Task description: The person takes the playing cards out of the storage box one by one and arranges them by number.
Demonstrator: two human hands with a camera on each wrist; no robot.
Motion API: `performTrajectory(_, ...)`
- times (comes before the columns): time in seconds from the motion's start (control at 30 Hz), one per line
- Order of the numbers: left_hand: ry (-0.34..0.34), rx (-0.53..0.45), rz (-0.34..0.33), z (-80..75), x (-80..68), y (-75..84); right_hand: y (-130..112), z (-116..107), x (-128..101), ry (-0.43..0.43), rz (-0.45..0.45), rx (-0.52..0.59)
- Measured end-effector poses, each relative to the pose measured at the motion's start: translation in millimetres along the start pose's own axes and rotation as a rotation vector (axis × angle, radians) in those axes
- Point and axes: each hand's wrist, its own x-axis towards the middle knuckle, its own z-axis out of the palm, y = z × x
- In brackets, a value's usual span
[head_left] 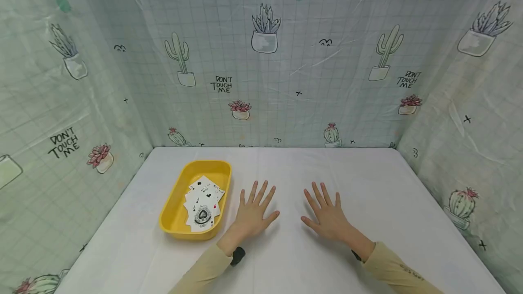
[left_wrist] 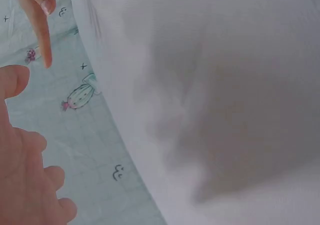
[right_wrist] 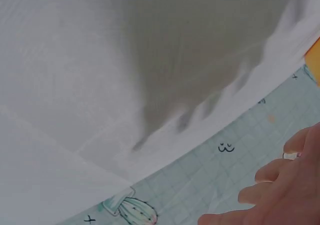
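My left hand (head_left: 251, 216) is held palm down over the white table with its fingers spread, just right of a yellow tray (head_left: 168, 214). Several playing cards (head_left: 203, 205) lie loosely overlapped in that tray, an ace of spades at the near end. Across a gap, my right hand (head_left: 328, 219) mirrors it, fingers spread as well. Neither hand holds anything. Both cast shadows on the tabletop in the wrist views. The left wrist view shows the left hand (left_wrist: 25, 180) at its lower left edge; the right hand (right_wrist: 285, 190) enters the right wrist view at the lower right.
A white cloth covers the table (head_left: 367, 180). Patterned curtains (head_left: 310, 67) with cactus drawings stand behind it and along both sides. Black bands (head_left: 238, 256) are on the wrists, below beige sleeves (head_left: 204, 271).
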Motion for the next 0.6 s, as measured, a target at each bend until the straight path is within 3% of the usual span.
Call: performTrajectory(0.6, 0.007, -0.025, -0.037, -23.5, -18.4, -9.7, -12, -7, 13, 0.042, -0.063, -0.010)
